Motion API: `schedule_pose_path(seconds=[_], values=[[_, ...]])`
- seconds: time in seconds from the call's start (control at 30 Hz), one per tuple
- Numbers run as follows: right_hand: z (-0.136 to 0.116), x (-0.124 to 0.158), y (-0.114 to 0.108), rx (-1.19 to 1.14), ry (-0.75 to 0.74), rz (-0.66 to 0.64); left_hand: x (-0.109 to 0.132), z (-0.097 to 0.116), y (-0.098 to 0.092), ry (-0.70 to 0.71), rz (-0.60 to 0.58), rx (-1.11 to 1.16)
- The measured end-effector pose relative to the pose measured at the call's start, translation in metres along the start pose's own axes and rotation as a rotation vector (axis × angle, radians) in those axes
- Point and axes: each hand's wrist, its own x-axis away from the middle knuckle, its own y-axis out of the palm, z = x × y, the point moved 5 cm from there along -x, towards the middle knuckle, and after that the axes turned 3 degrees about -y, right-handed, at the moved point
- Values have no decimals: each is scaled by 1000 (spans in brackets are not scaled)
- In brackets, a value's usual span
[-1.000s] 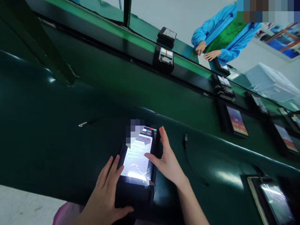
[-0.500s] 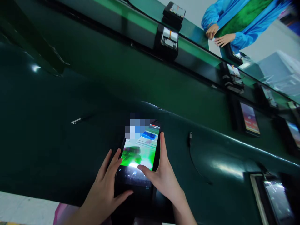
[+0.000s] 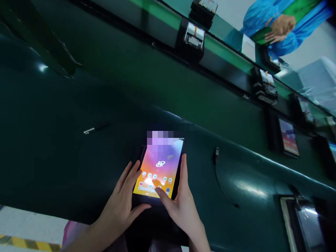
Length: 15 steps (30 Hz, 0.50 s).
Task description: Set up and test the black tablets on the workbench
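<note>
A tablet (image 3: 164, 154) lies in front of me, its lit screen showing a purple-to-yellow home page with app icons and a white logo. The top of the screen is blurred into blocks. My left hand (image 3: 123, 196) grips the tablet's left side, fingers along the edge and thumb by the lower border. On the right side, my right hand (image 3: 181, 199) has its fingers against the edge, while its thumb reaches over the bottom of the screen. Both hands are closed around the device; its underside is hidden.
A short black cable (image 3: 217, 171) lies right of the tablet, and a metal-tipped piece (image 3: 89, 131) lies left. Past the dark green table (image 3: 65, 168), several devices (image 3: 194, 38) stand along a line. A co-worker in blue sleeves (image 3: 258, 17) is opposite. Another device (image 3: 309, 220) sits lower right.
The tablet's screen has switched from a camera-like green and white picture to the home page with icons. My hands keep their hold. The co-worker's hands have lifted off the white sheet.
</note>
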Motion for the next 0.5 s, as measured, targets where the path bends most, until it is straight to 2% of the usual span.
schedule_pose_path(seconds=[0.2, 0.5], values=[[3, 5, 4, -36, -7, 49, 0, -2, 2, 16, -7, 20], [6, 3, 4, -165, -5, 33, -5, -4, 3, -15, -12, 120]])
